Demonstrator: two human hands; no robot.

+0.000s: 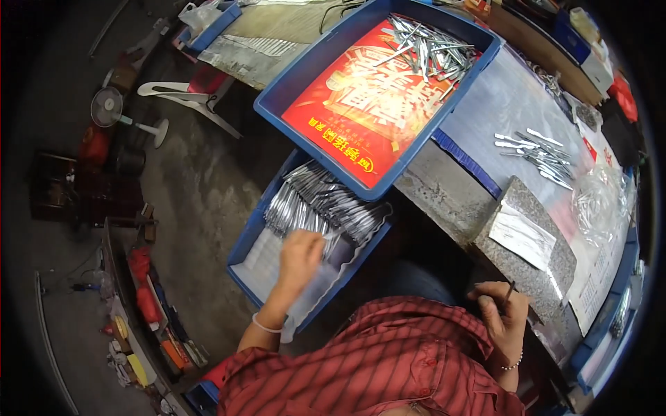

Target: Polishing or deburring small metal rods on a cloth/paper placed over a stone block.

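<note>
My left hand (300, 262) is over the lower blue tray (239, 255), its fingers curled together at the near edge of the stacked metal pieces. Whatever they grip is blurred. Slender, shiny metal pieces (295, 211) lie side by side in rows there, on a whitish sheet (267, 267). My right hand (505, 312), by the table's near edge, is closed around a thin dark rod (510, 290) that sticks up past the fingers. Close to it, a white paper with dark marks (522, 238) lies on a speckled stone slab (565, 262).
A second blue tray (326, 161) overhangs the lower one, holding a red printed sheet (340, 104) and loose metal pieces (437, 52). More metal pieces (538, 156) lie on the table beside a clear plastic bag (595, 197). A fan (107, 107) and white chair (180, 90) stand left.
</note>
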